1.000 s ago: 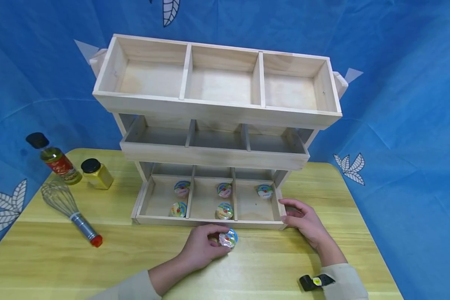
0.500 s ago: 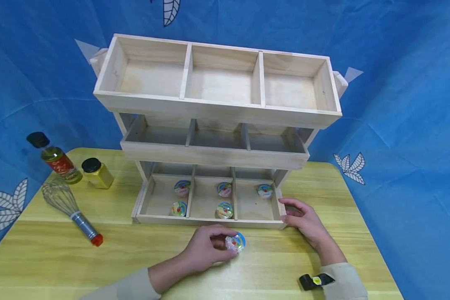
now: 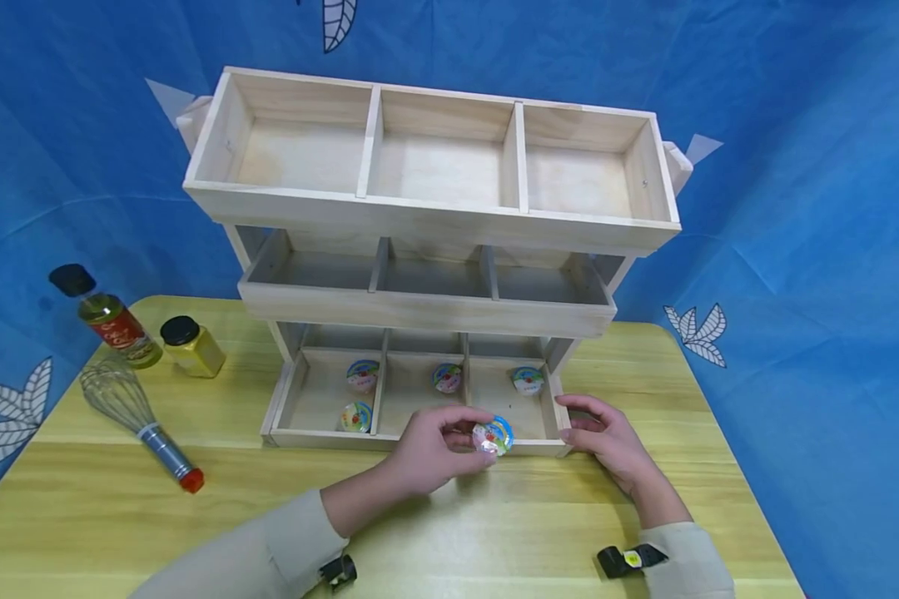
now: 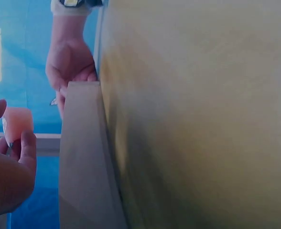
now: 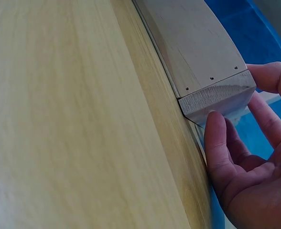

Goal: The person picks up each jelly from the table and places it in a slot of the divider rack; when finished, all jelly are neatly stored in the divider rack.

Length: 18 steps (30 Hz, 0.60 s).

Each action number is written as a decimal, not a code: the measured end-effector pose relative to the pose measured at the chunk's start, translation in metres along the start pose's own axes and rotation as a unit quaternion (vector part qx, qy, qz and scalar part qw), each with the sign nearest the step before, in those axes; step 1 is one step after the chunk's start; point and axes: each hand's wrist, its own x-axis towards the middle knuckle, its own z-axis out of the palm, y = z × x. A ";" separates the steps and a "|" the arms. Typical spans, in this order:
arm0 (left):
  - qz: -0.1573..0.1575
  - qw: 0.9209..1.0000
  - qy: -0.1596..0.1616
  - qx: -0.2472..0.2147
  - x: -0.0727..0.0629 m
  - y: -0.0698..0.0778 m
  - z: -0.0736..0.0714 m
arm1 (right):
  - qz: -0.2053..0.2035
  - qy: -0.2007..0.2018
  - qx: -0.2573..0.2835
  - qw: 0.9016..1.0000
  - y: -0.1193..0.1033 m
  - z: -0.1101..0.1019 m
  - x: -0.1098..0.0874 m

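My left hand (image 3: 434,453) pinches a jelly cup (image 3: 493,437) with a bright printed lid, above the front edge of the wooden rack's bottom tier (image 3: 300,438), before the right compartment. In the left wrist view the jelly cup (image 4: 19,124) shows a pinkish-orange body between thumb and fingers. At the tier's right front corner, my right hand (image 3: 607,437) holds the wooden end with thumb and fingers, also seen in the right wrist view on the end panel (image 5: 219,98). Jelly cups lie in the tier: two at left (image 3: 355,417), one visible in the middle (image 3: 447,378), one at right (image 3: 528,380).
The rack's middle tier (image 3: 427,309) and top tier (image 3: 434,212) overhang the bottom one. On the table's left stand an oil bottle (image 3: 120,324) and a yellow jar (image 3: 201,353) with a black lid; a whisk (image 3: 161,449) lies before them.
The left hand has moved right and toward the rack with the jelly cup, now covering the front cup of the middle compartment. The right hand stays at the corner.
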 end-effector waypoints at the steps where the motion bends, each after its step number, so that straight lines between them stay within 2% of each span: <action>1: 0.000 1.000 0.005 -0.001 0.004 0.000 0.000 | 0.001 0.000 0.000 1.000 0.000 0.000 0.000; 7: 0.016 1.000 0.016 0.003 0.030 0.000 0.004 | 0.004 0.003 0.006 1.000 -0.001 0.001 -0.001; 12: 0.003 1.000 0.024 0.010 0.048 -0.001 0.011 | 0.002 0.000 0.005 1.000 -0.001 0.001 -0.001; 18: -0.007 0.998 0.055 0.026 0.066 -0.005 0.022 | -0.001 0.003 0.000 1.000 -0.002 0.001 -0.001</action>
